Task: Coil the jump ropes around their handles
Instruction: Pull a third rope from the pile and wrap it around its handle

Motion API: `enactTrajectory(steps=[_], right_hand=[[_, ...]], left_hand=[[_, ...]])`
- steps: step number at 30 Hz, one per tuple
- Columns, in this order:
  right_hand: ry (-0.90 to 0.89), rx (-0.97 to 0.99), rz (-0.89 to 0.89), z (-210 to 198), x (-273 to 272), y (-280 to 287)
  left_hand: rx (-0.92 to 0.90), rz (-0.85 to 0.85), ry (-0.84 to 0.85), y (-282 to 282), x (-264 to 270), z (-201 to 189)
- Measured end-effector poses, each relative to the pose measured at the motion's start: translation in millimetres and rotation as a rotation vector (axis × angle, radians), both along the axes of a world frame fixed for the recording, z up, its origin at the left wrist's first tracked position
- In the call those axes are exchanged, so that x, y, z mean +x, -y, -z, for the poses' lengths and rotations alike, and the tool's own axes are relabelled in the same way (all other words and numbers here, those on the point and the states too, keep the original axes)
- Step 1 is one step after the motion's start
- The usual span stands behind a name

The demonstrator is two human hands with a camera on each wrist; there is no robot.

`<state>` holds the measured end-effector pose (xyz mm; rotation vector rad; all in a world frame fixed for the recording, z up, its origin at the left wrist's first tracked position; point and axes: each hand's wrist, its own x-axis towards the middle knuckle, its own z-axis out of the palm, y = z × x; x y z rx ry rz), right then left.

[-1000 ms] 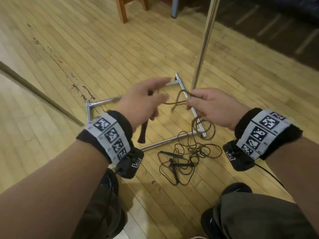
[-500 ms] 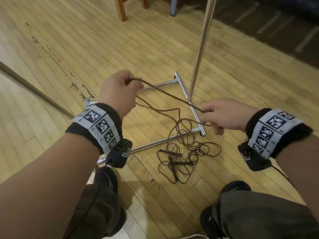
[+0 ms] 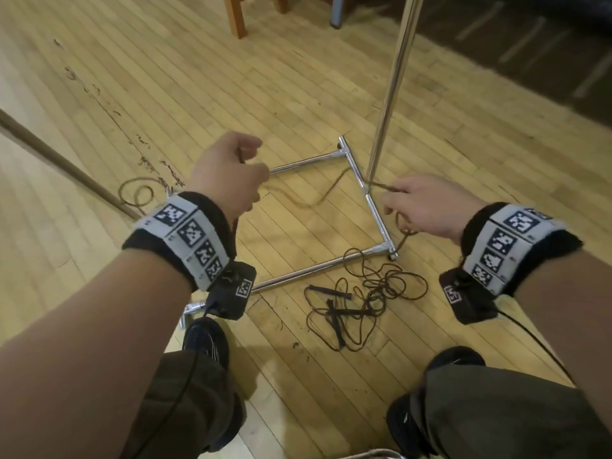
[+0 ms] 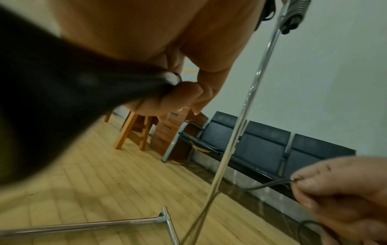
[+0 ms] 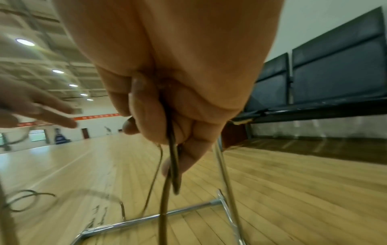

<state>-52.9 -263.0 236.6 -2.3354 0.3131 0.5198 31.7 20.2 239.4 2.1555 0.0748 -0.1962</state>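
A black wristband bearing a grey strip of square black-and-white markers is worn on each bare forearm, a small black camera with cable beneath. Dark olive trousers and black shoes are worn.

two hands, one metal frame, two shoes

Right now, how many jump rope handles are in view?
4. Three black handles lie among the rope on the floor: one alone, two crossed. The left hand grips the fourth handle. Others may be hidden.
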Motion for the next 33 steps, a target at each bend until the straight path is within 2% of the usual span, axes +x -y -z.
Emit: enactTrajectory(steps=[4,8,12,16,20,26,30,33], right_hand=[[-0.001,0.046,-0.185,-18.1,-8.0,-28.9],[0.090,0.092,-0.251,-34.6,-14.7,-45.6],[0.174,0.098,-0.220,-41.9,-16.5,-43.3],[0.152,0.015,-0.198,-29.8,-16.6,-31.5],[0.077,-0.053,-0.107,-7.3,-11.7,-4.6],[-0.031,-0.142,-0.018,17.6,-14.6,34.9],[0.023,-0.161,-0.055,11.2,-10.5,27.8],[0.107,-0.024,-0.035,-2.5,-8.9,20.0]], left_hand=[[-0.066,0.273,0.021,15.0,-16.3,-4.4],[-0.138,0.588,-0.130,29.9,-30.2,-4.3],[-0.148,0.672,-0.155,35.3,-35.0,-5.1],[-0.101,0.503,-0.024,34.6,-29.1,-4.0],[-0.096,0.207,0.074,26.8,-15.3,-2.4],[-0.134,-0.225,0.108,-16.2,20.0,-7.0],[-0.077,-0.348,0.189,-28.8,29.0,-6.4],[-0.093,-0.330,0.118,-37.3,30.4,-5.6]])
